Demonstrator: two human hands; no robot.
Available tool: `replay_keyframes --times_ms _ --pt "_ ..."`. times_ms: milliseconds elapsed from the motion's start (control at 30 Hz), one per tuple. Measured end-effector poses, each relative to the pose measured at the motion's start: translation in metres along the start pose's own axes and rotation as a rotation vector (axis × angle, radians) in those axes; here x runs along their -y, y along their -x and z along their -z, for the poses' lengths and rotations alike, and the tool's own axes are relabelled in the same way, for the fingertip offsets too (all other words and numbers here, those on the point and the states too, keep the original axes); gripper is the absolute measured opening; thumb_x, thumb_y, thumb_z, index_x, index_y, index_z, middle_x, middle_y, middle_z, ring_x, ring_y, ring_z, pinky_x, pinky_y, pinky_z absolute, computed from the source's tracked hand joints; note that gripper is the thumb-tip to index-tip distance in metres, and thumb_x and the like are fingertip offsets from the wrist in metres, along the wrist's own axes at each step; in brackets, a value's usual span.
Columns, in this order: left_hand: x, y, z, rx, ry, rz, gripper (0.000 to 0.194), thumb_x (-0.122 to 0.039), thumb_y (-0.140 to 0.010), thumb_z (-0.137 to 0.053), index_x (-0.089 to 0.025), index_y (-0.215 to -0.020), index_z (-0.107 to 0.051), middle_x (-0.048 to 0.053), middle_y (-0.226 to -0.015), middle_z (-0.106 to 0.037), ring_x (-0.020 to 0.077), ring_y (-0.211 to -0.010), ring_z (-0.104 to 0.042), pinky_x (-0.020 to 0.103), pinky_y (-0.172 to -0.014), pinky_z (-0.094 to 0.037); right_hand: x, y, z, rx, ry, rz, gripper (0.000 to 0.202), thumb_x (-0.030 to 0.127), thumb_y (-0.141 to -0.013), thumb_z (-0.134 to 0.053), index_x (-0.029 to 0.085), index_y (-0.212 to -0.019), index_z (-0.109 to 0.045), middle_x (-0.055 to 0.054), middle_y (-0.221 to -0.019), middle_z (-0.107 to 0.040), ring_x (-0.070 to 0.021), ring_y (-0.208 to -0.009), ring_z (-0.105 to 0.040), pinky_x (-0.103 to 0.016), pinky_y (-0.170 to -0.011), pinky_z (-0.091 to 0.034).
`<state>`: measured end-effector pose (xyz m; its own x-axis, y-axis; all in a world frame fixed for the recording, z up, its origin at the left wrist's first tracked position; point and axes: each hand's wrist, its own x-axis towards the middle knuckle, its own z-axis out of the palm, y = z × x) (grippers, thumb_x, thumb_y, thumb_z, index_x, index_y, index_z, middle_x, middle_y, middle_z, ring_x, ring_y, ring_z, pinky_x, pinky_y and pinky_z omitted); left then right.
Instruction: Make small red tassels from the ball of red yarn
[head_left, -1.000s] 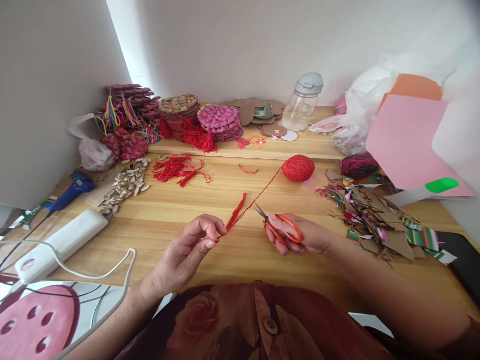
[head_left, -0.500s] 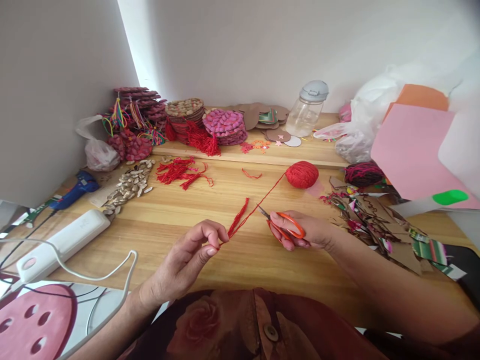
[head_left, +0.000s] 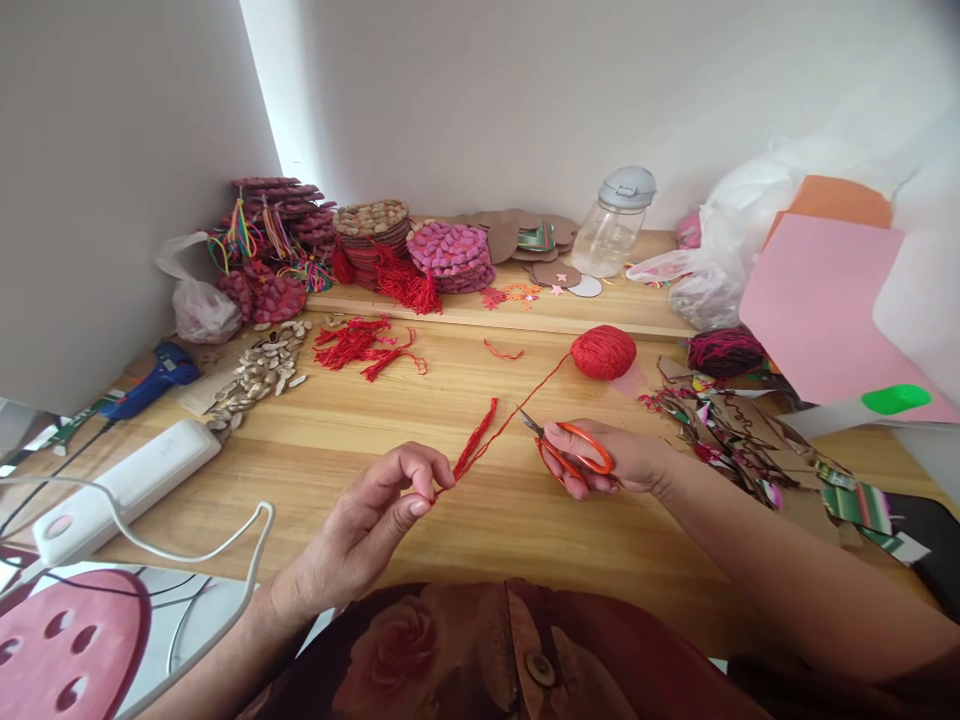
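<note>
My left hand (head_left: 382, 520) pinches one end of a red yarn tassel (head_left: 477, 436) between thumb and fingers, low over the table. From there a single red strand runs up to the red yarn ball (head_left: 603, 353), which rests further back. My right hand (head_left: 592, 460) is closed round the orange handles of a pair of scissors (head_left: 595, 447). Their tips point up and left, right beside the strand; whether they touch it I cannot tell. A pile of red tassels (head_left: 360, 345) and a short loose piece of red yarn (head_left: 504, 350) lie further back on the table.
At the back, a wooden ledge bears stacks of decorated coasters (head_left: 450, 255) and a clear bottle (head_left: 611, 225). Shells (head_left: 262, 365), a blue glue gun (head_left: 154, 380) and a white power strip (head_left: 127, 490) lie left. Cardboard scraps (head_left: 780, 450) and a dark yarn bundle (head_left: 726, 350) lie right.
The scissors and my right hand have shifted very slightly to the right, the tips coming just off the strand. My left hand holds the tassel much as before.
</note>
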<state>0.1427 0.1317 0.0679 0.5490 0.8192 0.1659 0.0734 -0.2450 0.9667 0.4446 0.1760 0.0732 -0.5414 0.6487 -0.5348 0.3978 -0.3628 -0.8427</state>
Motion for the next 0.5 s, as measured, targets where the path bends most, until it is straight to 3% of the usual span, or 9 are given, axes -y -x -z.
replay_keyframes --times_ms 267,500 --pt "-0.005 0.001 0.0 0.032 0.006 0.018 0.007 -0.024 -0.098 -0.042 -0.021 -0.096 -0.048 0.006 -0.103 -0.054 0.0169 -0.097 -0.05 0.031 -0.086 -0.038 0.01 -0.008 -0.001 -0.005 0.055 0.008 0.062 0.073 -0.085 -0.035 0.017 -0.062 -0.047 0.0 -0.048 -0.056 -0.0034 -0.03 -0.027 -0.017 -0.029 -0.02" --pt "-0.006 0.002 0.003 -0.005 0.014 0.007 0.008 -0.024 -0.098 -0.041 -0.021 -0.095 -0.048 0.006 -0.103 -0.053 0.0169 -0.096 -0.051 0.031 -0.085 -0.039 -0.002 0.001 0.003 0.024 0.003 0.007 0.06 0.069 -0.088 -0.034 0.016 -0.065 -0.05 0.0 -0.05 -0.057 -0.0033 -0.031 -0.029 -0.016 -0.03 -0.021"
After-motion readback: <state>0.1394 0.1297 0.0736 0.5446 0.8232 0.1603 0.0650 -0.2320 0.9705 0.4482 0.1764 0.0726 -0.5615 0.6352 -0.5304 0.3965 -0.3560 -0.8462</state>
